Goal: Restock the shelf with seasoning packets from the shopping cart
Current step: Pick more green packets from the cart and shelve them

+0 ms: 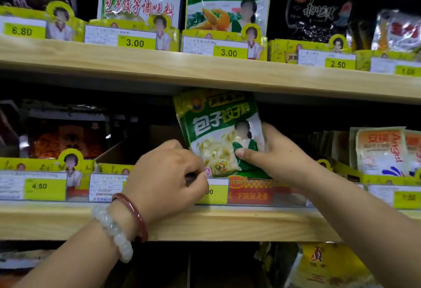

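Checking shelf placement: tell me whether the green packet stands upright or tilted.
Tilted. The green packet leans top-left, its lower end behind the price rail, gripped by the right hand and left hand.

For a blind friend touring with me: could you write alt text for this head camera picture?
Two hands place a green and white seasoning packet on the middle shelf: the right hand grips its lower right side, the left hand pinches its lower left corner. Yellow price tags line the wooden shelves of packets.
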